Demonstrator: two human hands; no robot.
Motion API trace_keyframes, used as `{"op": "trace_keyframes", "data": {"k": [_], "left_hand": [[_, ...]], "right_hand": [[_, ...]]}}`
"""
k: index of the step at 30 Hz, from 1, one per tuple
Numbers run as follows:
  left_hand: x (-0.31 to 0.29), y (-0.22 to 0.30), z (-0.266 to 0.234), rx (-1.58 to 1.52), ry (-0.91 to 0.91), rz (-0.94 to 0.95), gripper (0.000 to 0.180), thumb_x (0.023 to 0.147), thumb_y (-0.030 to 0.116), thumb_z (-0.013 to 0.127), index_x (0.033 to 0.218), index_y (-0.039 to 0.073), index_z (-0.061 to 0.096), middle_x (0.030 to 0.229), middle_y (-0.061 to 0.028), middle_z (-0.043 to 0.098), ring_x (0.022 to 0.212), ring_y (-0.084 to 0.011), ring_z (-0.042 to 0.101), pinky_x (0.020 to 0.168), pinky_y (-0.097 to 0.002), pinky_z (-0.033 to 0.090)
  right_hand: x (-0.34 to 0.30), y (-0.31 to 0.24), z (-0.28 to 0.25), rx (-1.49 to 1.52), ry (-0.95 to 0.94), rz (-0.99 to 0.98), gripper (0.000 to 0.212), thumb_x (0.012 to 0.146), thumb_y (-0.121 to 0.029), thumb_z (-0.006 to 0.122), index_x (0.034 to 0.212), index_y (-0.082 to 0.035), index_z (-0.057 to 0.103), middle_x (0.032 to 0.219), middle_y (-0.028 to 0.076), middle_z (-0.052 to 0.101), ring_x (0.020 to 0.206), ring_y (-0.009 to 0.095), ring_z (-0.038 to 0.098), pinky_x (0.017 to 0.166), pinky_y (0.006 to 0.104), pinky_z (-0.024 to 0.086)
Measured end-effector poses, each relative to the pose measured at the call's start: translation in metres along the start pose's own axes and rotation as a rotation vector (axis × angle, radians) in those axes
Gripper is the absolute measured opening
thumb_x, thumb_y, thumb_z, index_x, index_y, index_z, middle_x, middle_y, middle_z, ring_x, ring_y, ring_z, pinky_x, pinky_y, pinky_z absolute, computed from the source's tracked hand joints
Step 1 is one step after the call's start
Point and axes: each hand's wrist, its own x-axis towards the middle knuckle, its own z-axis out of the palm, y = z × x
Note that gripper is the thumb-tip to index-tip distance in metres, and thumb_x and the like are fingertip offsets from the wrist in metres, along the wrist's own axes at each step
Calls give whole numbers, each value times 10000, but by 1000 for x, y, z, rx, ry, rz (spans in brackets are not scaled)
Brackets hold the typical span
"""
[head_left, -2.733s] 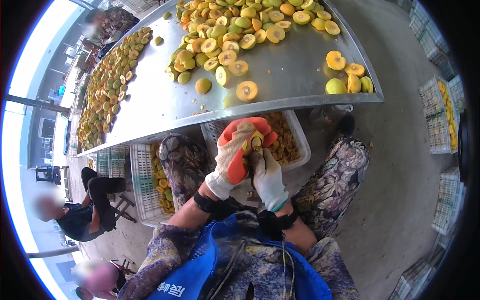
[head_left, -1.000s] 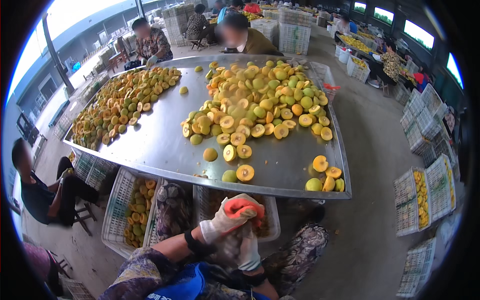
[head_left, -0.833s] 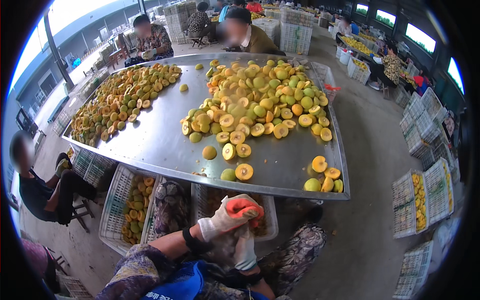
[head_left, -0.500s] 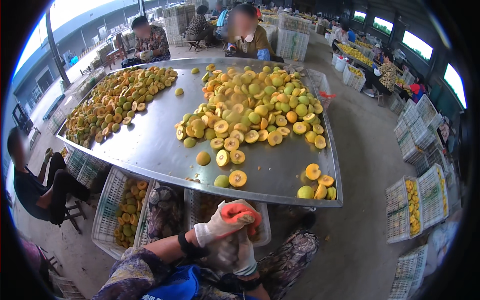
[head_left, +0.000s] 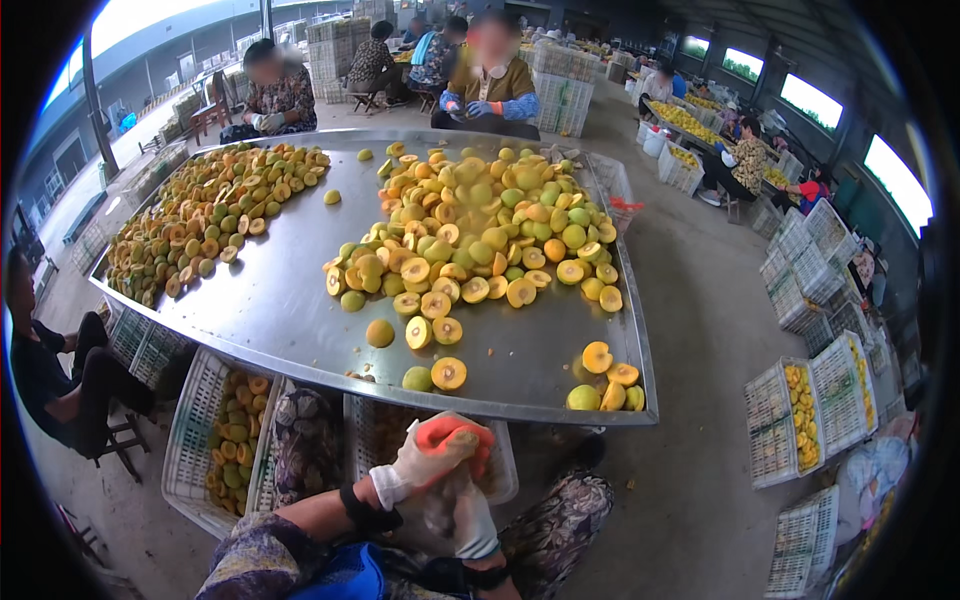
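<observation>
My left hand (head_left: 440, 452), in a white work glove with an orange-red coated palm, is closed just past the near edge of the metal table (head_left: 520, 385). Right up against it, my right hand (head_left: 470, 515) wears a similar pale glove, its fingers bent and partly blurred. Whatever the two hands grip between them is hidden. On the tabletop nearest them lie halved yellow-orange fruits: a cut half (head_left: 448, 373) with its face up, beside a greenish piece (head_left: 417, 379). A large heap of halves (head_left: 470, 230) spreads behind these.
Another fruit heap (head_left: 210, 215) covers the table's left side; a small cluster (head_left: 608, 380) sits at the near right corner. A white crate of fruit (head_left: 190, 440) stands by my left leg, another crate (head_left: 505, 465) under my hands. Co-workers sit around; stacked crates (head_left: 785, 420) line the right.
The view has shifted, so the table sits slightly further left. My gloved hands remain together. Across the table, the co-worker's gloved hands now show in front of the body.
</observation>
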Motion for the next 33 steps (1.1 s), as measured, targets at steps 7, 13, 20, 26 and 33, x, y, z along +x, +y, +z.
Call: {"op": "trace_keyframes", "data": {"k": [7,13,20,26,33], "left_hand": [[1,11,3,253,-37,57,299,1021,282,600,1030,0,700,833,-68,687,720,-159,674,671,-319,564],[4,-28,-18,225,-105,-17,314,1001,307,649,1042,1,708,861,-70,705,754,-155,688,700,-311,581],[-6,0,-17,191,-60,-111,249,987,248,654,962,16,742,862,-63,741,747,-135,699,694,-294,574],[-6,20,-26,294,-203,16,304,990,278,651,987,-19,713,888,-83,717,803,-165,699,760,-314,575],[-26,25,-20,249,-283,195,278,1002,255,613,941,5,720,884,-83,715,797,-168,688,732,-303,556]], "right_hand": [[-6,-7,-11,395,-274,325,516,975,-652,510,824,-158,502,563,-57,378,391,77,350,355,231,275],[-10,12,-13,374,-344,235,545,967,-665,503,795,-150,460,554,-62,330,379,73,271,355,241,246],[-5,13,3,444,-109,358,485,966,-628,546,801,-176,488,536,-65,338,362,80,262,344,238,236],[5,7,-11,538,-545,377,439,1014,-555,505,858,-146,536,551,-41,363,387,95,313,355,255,276],[-16,0,-10,390,-753,481,450,1010,-552,521,852,-133,481,572,-63,363,390,58,316,369,223,302]]}}
